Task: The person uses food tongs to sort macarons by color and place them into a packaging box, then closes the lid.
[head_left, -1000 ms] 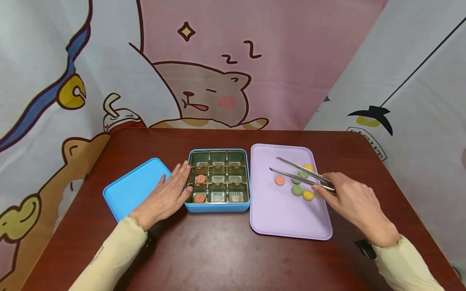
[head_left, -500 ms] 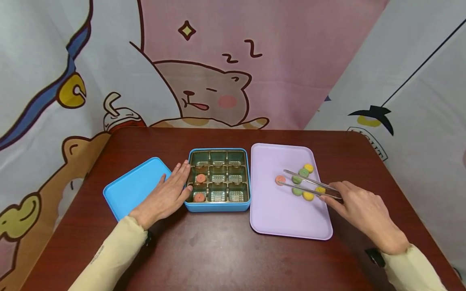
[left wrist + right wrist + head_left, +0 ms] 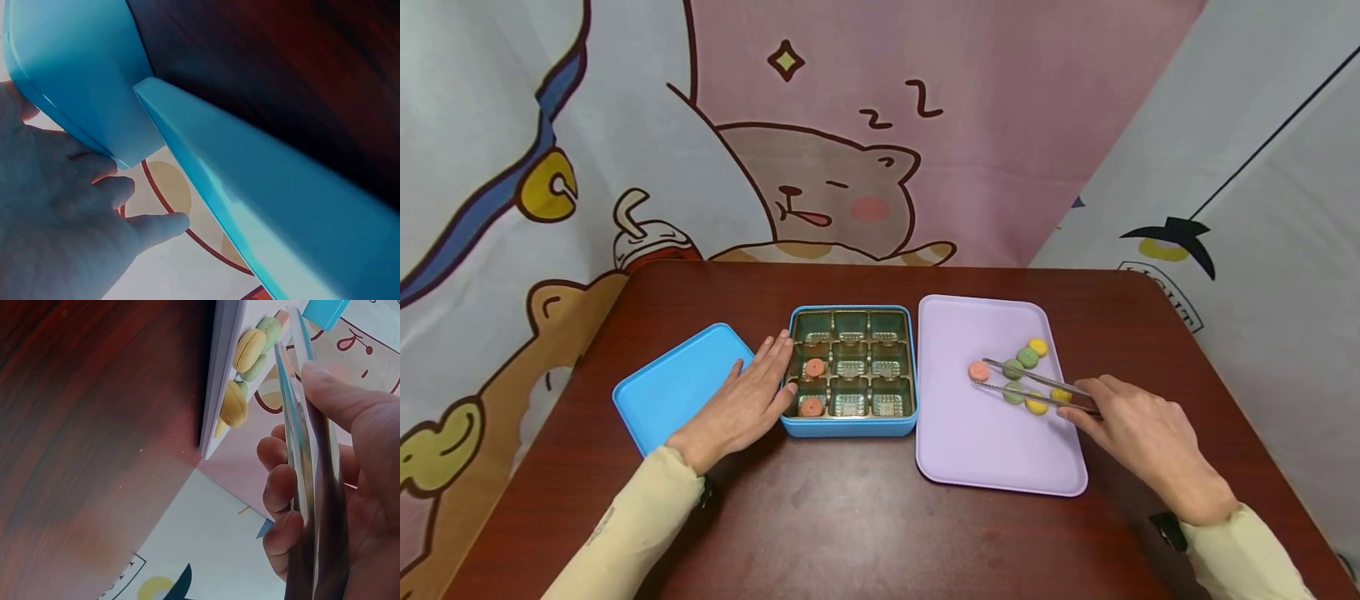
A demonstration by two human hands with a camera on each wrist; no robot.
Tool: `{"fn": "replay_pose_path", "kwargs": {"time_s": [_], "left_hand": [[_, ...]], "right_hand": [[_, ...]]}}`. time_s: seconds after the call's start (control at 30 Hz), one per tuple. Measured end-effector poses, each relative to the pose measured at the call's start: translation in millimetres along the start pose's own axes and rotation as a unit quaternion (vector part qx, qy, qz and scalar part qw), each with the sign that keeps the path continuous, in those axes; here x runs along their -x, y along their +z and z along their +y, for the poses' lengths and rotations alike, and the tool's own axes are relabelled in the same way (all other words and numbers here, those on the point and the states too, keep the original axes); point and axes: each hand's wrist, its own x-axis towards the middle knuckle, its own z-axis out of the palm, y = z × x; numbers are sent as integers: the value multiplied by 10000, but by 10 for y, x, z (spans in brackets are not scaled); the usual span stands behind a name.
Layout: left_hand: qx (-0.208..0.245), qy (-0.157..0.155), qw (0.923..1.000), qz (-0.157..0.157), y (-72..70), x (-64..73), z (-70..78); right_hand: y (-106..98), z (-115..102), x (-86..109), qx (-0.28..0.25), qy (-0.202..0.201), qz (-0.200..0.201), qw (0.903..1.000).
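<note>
My left hand [image 3: 737, 404] lies with straight fingers against the left side of a blue box [image 3: 848, 428] with a gold divided insert. Two pink macarons [image 3: 811, 407] sit in its left column, one in the middle row and one in the front row. My right hand [image 3: 1138, 429] grips metal tongs [image 3: 1037, 373] over a lilac tray [image 3: 985, 454]. The tong tips stand apart at the right side of a pink macaron [image 3: 978, 371] on the tray. Several green macarons [image 3: 1027, 357] and yellow macarons [image 3: 234, 403] lie under and around the tong arms.
A blue lid [image 3: 681, 383] lies left of the box, partly under my left forearm and hand. The brown table [image 3: 850, 517] ends at a patterned cloth backdrop [image 3: 985, 125]. The tray stands close beside the box's right side.
My right hand has drawn back to the right and slightly down, bringing the tong tips from above the macarons down to the pink one. The left hand has stayed in place.
</note>
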Motion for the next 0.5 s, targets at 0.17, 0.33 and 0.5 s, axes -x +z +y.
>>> {"fn": "replay_pose_path", "kwargs": {"time_s": [0.17,0.33,0.5], "left_hand": [[22,5,10000,9,-8,7,3],[7,0,10000,15,-6,11,4],[12,-15,10000,-10,-8,8,9]], "right_hand": [[-9,-28,-3,-75,-41,-57,9999],[-6,-41,0,-116,-61,-150,9998],[10,-45,12,-50,-117,-111,9999]]}}
